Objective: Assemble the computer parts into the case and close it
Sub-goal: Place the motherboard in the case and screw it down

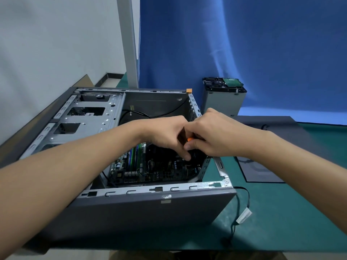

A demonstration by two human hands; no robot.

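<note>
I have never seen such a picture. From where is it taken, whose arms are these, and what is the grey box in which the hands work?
The camera sits on a person's head and looks down, so you see that person's own arms; there is no robot. The grey box is an open computer case lying on a green table; inside lies the motherboard. The left hand and the right hand meet above it, both curled round a small dark part with an orange bit; what it is, I cannot tell. Behind the case stands a metal drive cage, and to the right lie a grey panel and a black cable.
</note>
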